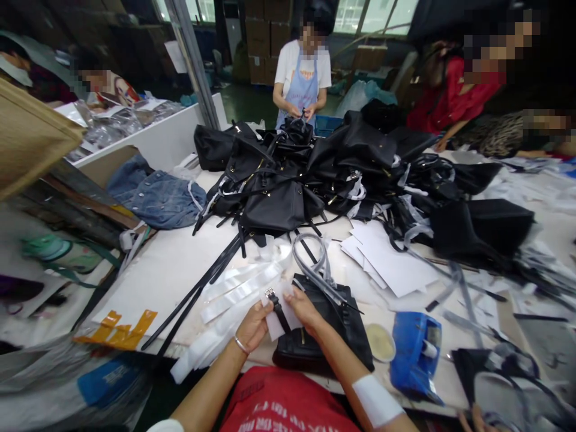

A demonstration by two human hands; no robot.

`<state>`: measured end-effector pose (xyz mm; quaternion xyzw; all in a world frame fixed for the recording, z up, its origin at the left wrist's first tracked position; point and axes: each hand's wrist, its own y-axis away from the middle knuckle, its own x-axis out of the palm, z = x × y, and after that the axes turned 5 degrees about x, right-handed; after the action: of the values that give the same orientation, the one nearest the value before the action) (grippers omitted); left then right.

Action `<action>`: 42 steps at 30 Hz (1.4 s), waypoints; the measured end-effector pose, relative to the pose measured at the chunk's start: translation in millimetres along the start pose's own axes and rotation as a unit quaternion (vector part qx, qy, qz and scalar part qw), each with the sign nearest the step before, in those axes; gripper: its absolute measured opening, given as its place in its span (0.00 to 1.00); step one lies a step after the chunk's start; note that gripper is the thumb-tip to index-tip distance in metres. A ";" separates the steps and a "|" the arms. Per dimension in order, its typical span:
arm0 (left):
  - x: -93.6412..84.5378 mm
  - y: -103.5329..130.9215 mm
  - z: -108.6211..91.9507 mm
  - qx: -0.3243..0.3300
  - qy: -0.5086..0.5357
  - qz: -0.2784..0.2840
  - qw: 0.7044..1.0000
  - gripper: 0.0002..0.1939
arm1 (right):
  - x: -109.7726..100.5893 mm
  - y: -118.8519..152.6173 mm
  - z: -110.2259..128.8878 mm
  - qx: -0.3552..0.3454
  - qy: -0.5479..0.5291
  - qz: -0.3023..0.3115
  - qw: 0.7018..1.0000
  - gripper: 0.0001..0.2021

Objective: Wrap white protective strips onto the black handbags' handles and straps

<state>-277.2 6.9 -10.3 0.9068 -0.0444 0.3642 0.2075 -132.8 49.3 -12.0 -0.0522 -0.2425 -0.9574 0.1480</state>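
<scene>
My left hand (254, 325) is closed at the left side of a short black buckle strap (279, 313) with a metal buckle. Behind the strap lies a small white sheet (294, 321), and the fingers of my right hand (304, 309) pinch it on the right. Just under both hands, a black handbag (335, 336) lies at the table's front edge. Its handles (315, 270) loop up in clear wrapping. Several white strips (225, 312) are spread to the left of my hands. Part of the strap's lower end merges with the dark bag.
A pile of black bags (279, 201) covers the far side, with a co-worker (301, 78) behind it. White sheets (396, 258), a blue tape dispenser (414, 354) and a roll of tape (380, 342) are to the right. Long black straps (198, 288) and a denim garment (157, 195) lie left.
</scene>
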 end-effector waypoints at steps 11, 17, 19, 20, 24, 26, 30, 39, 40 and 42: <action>16.9 -5.3 2.6 0.022 0.022 -0.081 0.996 0.26 | -3.6 -2.1 -11.5 -0.047 0.103 -0.041 0.993 0.16; 14.5 -14.4 10.1 -0.023 0.063 -0.143 0.987 0.24 | -2.1 -8.1 -13.4 -0.048 0.155 -0.079 0.984 0.14; 16.6 -17.6 11.5 -0.028 0.081 -0.146 0.986 0.24 | -0.6 -6.4 -15.3 -0.062 0.172 -0.116 0.976 0.14; 18.7 -19.3 12.0 -0.026 0.086 -0.145 0.985 0.24 | 0.2 -4.2 -15.9 -0.071 0.175 -0.135 0.973 0.14; 31.6 -24.8 11.8 0.003 0.085 -0.161 0.983 0.22 | 1.3 12.2 -16.1 -0.109 0.167 -0.193 0.961 0.19; 37.9 -26.0 10.4 0.016 0.079 -0.172 0.982 0.22 | -0.1 21.5 -15.4 -0.113 0.158 -0.212 0.958 0.22; 45.8 -24.8 8.0 0.024 0.050 -0.157 0.986 0.21 | -5.5 33.3 -13.1 -0.099 0.136 -0.226 0.960 0.22; 53.2 -18.2 15.9 0.036 0.015 -0.150 0.988 0.22 | -4.0 40.2 -12.7 -0.102 0.152 -0.238 0.954 0.22; 53.7 -17.9 16.0 0.036 0.018 -0.154 0.987 0.21 | -3.2 40.7 -12.8 -0.102 0.158 -0.238 0.953 0.21; 54.7 -17.4 15.1 0.037 0.020 -0.164 0.985 0.22 | -2.1 41.4 -12.7 -0.100 0.165 -0.237 0.952 0.19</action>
<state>-223.5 20.5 11.1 0.9012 0.1232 0.3450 0.2315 -118.4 9.0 -4.9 0.1508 -0.1227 -0.9796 -0.0515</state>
